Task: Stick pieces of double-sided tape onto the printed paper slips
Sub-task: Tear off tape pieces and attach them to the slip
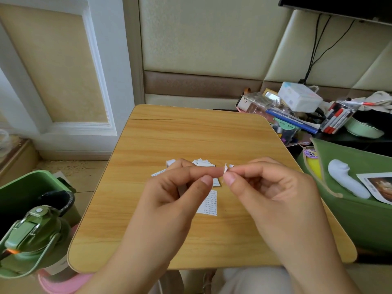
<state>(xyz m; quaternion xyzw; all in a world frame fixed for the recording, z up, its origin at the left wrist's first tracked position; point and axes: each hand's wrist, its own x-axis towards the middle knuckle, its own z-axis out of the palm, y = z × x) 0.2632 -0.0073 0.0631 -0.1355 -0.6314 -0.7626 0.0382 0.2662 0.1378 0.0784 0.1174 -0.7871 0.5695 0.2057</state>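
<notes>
Above the middle of the wooden table [169, 132], my left hand [176, 194] and my right hand [267, 187] meet fingertip to fingertip. Between them they pinch a tiny white piece of tape [225, 167], which sticks up from the fingertips. A printed paper slip [209, 202] lies flat on the table under my hands. Several more small slips [202, 162] lie in a loose heap just beyond my fingers, and one slip [158, 172] pokes out to the left. A small white roll-like item [170, 162] sits behind my left hand, partly hidden.
A green lidded bottle [31, 236] and a green bin [25, 187] stand at the left. A green bag [350, 200] holding a white object [345, 181] sits at the right. Cluttered boxes and markers [337, 117] pile up at the back right.
</notes>
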